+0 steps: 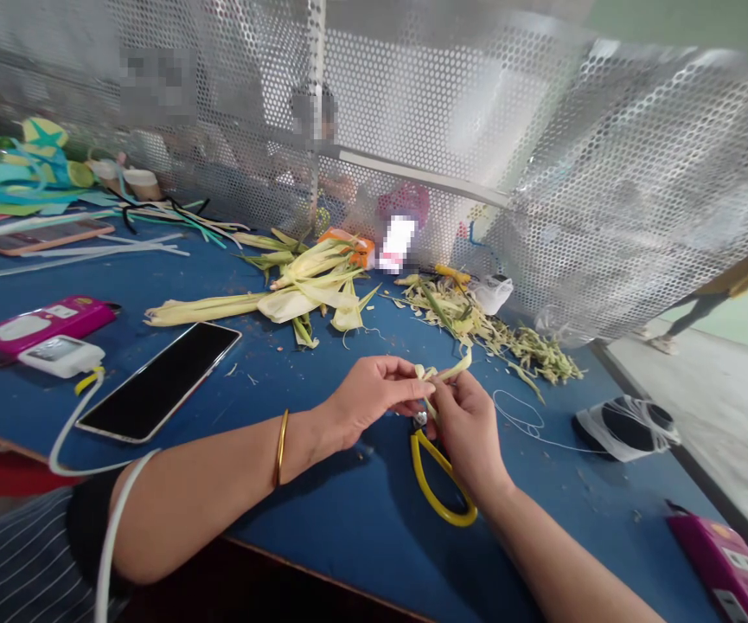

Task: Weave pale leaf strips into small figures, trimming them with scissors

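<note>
Between my two hands is a thin pale strip of corn husk [459, 367], its loose end sticking up to the right. My left hand [374, 394] pinches it with thumb and fingers; a gold bangle [281, 448] circles that wrist. Against it, my right hand [468, 424] grips the same strip, fingertips touching the left ones. Yellow-handled scissors [444, 493] show under the right hand, their blades mostly hidden. Beyond the hands lie a pile of pale corn husks [302, 281] and a heap of husk scraps [457, 316].
On the blue table [322, 519] are a black phone [163, 376], a white cabled device [62, 355], a magenta box [55, 324] and a spool of white thread [626, 427]. Another magenta box [730, 558] sits front right. Perforated metal mesh [405, 95] borders the far side; people show behind it.
</note>
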`<action>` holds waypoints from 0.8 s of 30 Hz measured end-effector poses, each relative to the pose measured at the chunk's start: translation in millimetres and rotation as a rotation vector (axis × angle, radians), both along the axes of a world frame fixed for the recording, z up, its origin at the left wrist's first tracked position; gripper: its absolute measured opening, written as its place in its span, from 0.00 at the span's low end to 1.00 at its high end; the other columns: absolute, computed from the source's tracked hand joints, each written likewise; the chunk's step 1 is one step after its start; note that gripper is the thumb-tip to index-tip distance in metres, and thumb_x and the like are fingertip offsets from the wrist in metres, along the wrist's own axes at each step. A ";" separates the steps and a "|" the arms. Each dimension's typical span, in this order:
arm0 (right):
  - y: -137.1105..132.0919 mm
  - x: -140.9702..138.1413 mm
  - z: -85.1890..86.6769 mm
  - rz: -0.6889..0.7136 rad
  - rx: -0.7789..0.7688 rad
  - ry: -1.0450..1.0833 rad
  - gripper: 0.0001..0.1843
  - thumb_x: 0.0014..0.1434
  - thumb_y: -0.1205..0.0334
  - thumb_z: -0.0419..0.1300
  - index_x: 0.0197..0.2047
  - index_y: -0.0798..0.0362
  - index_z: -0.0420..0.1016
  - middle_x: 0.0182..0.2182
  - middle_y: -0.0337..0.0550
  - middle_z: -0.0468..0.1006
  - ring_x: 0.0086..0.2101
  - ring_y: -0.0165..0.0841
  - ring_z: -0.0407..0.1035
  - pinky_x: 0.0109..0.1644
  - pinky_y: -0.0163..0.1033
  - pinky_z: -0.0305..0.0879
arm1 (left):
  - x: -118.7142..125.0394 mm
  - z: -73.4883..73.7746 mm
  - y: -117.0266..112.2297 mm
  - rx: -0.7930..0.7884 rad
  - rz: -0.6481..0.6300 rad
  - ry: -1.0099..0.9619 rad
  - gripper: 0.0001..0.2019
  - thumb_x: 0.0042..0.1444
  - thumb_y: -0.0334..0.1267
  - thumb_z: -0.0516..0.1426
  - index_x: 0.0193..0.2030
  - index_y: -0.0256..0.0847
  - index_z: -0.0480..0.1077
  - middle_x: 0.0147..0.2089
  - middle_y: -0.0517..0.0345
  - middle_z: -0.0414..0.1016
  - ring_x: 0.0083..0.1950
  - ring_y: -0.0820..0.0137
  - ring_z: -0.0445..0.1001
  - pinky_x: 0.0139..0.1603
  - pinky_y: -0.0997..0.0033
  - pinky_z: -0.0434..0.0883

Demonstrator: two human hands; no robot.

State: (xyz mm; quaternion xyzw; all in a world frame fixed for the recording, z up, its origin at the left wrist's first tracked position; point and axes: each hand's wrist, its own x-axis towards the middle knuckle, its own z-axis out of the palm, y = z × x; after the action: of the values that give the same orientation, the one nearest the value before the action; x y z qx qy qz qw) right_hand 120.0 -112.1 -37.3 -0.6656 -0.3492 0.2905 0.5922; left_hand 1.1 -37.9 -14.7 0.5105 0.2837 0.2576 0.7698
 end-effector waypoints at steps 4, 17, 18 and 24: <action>0.3 -0.2 -1.0 0.070 0.014 0.049 0.13 0.58 0.51 0.61 0.32 0.51 0.68 0.19 0.30 0.70 0.15 0.25 0.63 0.18 0.31 0.60 | 2.4 -2.5 1.4 0.021 0.128 0.017 0.04 0.47 0.32 0.65 0.29 0.34 0.75 0.27 0.58 0.75 0.27 0.75 0.71 0.35 0.72 0.72; -14.1 7.7 18.5 0.461 0.240 -0.538 0.10 0.65 0.64 0.54 0.45 0.48 0.77 0.36 0.41 0.80 0.34 0.32 0.75 0.40 0.38 0.72 | 1.3 -5.0 10.4 0.149 0.212 0.076 0.03 0.48 0.34 0.64 0.27 0.37 0.78 0.25 0.60 0.75 0.25 0.76 0.66 0.26 0.76 0.65; -14.1 9.3 19.8 0.450 0.253 -0.623 0.09 0.65 0.66 0.56 0.44 0.48 0.77 0.36 0.40 0.80 0.35 0.32 0.75 0.41 0.37 0.72 | 1.6 -6.2 9.9 0.155 0.200 0.085 0.02 0.48 0.33 0.64 0.27 0.37 0.78 0.25 0.60 0.75 0.25 0.76 0.66 0.26 0.77 0.64; -11.3 19.7 18.3 0.206 0.299 -0.936 0.06 0.65 0.66 0.54 0.39 0.50 0.73 0.39 0.45 0.77 0.40 0.35 0.73 0.43 0.39 0.69 | 0.7 -3.8 5.5 0.140 0.096 0.112 0.02 0.48 0.30 0.63 0.28 0.38 0.79 0.25 0.59 0.75 0.24 0.77 0.68 0.25 0.78 0.65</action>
State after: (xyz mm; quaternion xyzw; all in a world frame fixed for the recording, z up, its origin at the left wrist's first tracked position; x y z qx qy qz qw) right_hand 139.7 -123.4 -19.0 -0.5943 -0.6793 -0.0355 0.4290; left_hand 1.8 -32.4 -18.5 0.5627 0.3317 0.2843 0.7018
